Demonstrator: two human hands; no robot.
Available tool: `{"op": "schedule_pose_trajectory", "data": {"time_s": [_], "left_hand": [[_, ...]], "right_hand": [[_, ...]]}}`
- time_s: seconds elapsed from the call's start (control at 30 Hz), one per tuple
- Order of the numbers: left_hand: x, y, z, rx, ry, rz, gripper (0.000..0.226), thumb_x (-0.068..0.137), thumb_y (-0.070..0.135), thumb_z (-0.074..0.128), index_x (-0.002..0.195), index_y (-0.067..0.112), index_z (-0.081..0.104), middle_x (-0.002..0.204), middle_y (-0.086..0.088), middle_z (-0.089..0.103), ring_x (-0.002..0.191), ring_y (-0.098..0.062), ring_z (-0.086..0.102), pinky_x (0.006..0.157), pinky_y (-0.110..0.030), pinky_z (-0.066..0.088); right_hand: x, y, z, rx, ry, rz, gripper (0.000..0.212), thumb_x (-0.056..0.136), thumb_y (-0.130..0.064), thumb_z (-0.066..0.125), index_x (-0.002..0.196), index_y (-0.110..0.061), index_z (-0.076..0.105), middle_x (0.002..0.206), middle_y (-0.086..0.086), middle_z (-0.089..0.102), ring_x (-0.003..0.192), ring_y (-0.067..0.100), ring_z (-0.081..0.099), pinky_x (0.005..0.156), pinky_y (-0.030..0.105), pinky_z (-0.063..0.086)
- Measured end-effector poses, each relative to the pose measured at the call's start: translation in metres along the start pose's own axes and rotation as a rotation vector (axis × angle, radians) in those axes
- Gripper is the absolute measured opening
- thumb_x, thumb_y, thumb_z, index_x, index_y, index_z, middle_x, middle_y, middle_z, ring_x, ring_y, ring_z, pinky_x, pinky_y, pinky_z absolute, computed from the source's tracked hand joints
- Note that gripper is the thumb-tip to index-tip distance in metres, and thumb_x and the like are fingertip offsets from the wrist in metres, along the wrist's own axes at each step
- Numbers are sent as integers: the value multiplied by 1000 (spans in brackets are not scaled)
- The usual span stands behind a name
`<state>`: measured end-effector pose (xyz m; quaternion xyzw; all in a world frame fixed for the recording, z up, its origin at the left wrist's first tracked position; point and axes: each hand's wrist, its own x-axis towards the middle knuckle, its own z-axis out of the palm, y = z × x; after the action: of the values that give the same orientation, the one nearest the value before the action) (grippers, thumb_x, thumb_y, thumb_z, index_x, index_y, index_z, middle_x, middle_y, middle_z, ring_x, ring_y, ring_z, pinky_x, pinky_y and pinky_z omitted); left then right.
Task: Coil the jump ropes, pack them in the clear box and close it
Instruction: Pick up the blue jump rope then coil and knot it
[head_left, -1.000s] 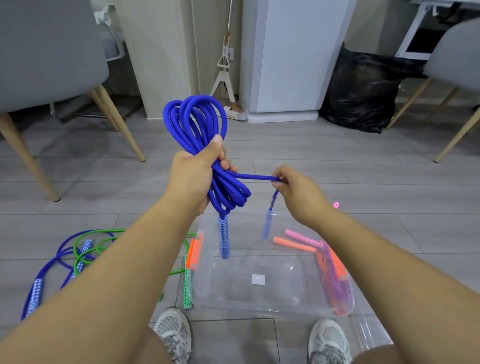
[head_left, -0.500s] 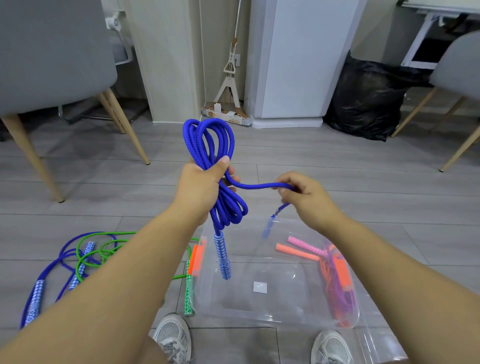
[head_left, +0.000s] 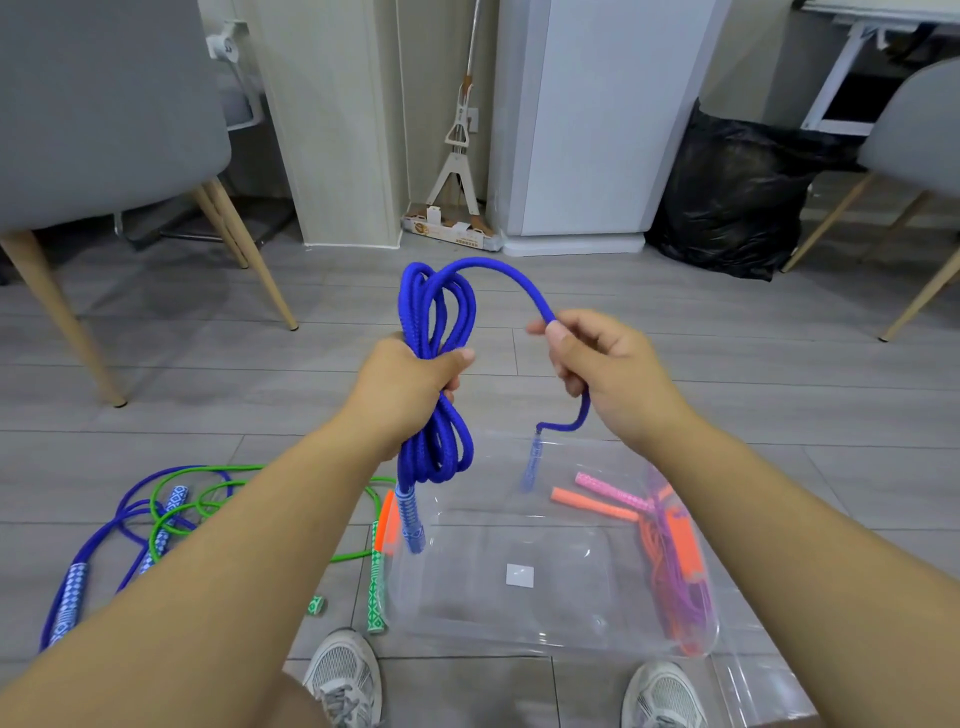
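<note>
Head view: our left hand (head_left: 410, 384) grips the blue coil (head_left: 439, 317) at its middle, fingers curled tight round the bundled loops, and one handle (head_left: 408, 512) hangs below. Our right hand (head_left: 608, 374) pinches the tail (head_left: 488, 261), which arches over from the coil's top. The tail's handle (head_left: 531, 465) dangles above the box (head_left: 467, 597).

The box lies open on the floor between our shoes, with orange and purple ropes (head_left: 670, 566) against its right wall.

We judge the risk lies in wrapping the tail. If the left grip loosens, the loops spill, and the swinging handle may snag them.

A green rope (head_left: 208, 486) and a second blue rope (head_left: 70, 597) lie tangled on the floor to the left. The hand hides how our lower right fingers hold the tail. The clear sheet (head_left: 753, 691) at lower right may be the lid, but it is cut off.
</note>
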<state>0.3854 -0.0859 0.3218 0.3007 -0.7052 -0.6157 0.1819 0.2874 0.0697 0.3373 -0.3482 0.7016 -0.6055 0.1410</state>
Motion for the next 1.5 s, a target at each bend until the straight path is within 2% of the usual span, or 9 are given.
{"op": "schedule_pose_trajectory", "data": {"time_s": [0.13, 0.33, 0.47, 0.53, 0.73, 0.83, 1.13, 1.33, 1.5], "left_hand": [[-4, -1, 2, 322, -98, -41, 39, 67, 29, 83, 73, 11, 49, 60, -6, 53, 54, -22, 46, 57, -30, 41], [-21, 1, 8, 919, -542, 11, 39, 61, 28, 87, 67, 16, 50, 58, 1, 52, 53, -17, 47, 53, -24, 40], [-36, 7, 9, 907, -741, 132, 34, 64, 20, 83, 61, 18, 49, 54, 5, 51, 50, -13, 47, 51, -23, 43], [-41, 13, 6, 700, -787, 185, 24, 66, 8, 79, 60, 18, 57, 57, 6, 59, 55, -12, 53, 59, -29, 50], [-30, 21, -5, 67, -514, 170, 9, 63, 3, 68, 64, 11, 65, 47, -7, 50, 40, -17, 43, 45, -24, 40], [-10, 14, -12, 18, -243, 93, 23, 62, 12, 75, 71, 0, 57, 42, -4, 45, 39, -19, 39, 49, -27, 37], [8, 8, -14, 80, 278, 101, 29, 76, 28, 74, 78, 10, 51, 67, -8, 53, 57, -22, 48, 57, -33, 43], [4, 6, -7, 413, 303, 174, 27, 88, 39, 61, 90, 16, 47, 70, 0, 49, 57, -16, 46, 49, -27, 33], [0, 1, 0, 651, 14, 140, 35, 89, 47, 53, 77, 17, 43, 64, -2, 47, 55, -19, 42, 49, -30, 29]], "right_hand": [[3, -11, 1, 5, 47, -173, 21, 93, -19, 48, 94, -35, 62, 63, -16, 50, 61, 0, 42, 60, 9, 38], [12, -19, -1, -19, 115, -215, 23, 95, -12, 50, 92, -34, 59, 71, -14, 53, 59, -4, 48, 64, 9, 39], [19, -8, -5, -112, 182, -142, 19, 93, -12, 53, 90, -28, 61, 69, -9, 54, 61, -3, 49, 67, 9, 42], [21, 3, -8, -215, 149, -46, 14, 92, -15, 56, 88, -25, 65, 67, -4, 55, 61, 2, 49, 68, 22, 45], [11, 17, -9, -603, -96, 59, 25, 88, -23, 56, 64, -30, 58, 52, -8, 44, 51, 5, 38, 52, 24, 33], [5, 17, -11, -690, -188, 97, 15, 91, -30, 54, 84, -30, 67, 57, -11, 49, 57, 6, 44, 55, 23, 34], [-7, -4, -5, -623, -409, 159, 20, 86, -35, 54, 73, -32, 69, 84, -8, 68, 81, 15, 58, 76, 32, 47], [-13, -24, -6, -463, -433, 42, 20, 88, -32, 59, 71, -25, 69, 75, 0, 64, 70, 15, 53, 67, 28, 43], [-11, -26, -12, -316, -325, -47, 18, 83, -34, 54, 74, -26, 67, 74, 12, 58, 66, 14, 44, 60, 19, 35]]}}
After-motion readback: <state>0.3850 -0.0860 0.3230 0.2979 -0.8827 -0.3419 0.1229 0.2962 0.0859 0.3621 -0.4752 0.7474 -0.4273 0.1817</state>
